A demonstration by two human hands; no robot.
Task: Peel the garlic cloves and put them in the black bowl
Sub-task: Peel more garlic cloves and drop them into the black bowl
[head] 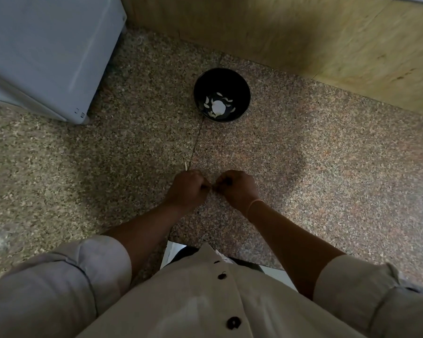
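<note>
Centre frame: left hand and right hand pinch a barely visible garlic clove — peeling, seemingly; next, a reach to the upper-centre black bowl.

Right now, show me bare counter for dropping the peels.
Free: counter left of the left hand up to the grey appliance; right of the right hand; between both hands and the black bowl. Crowded: where the fingers pinch the clove.
</note>
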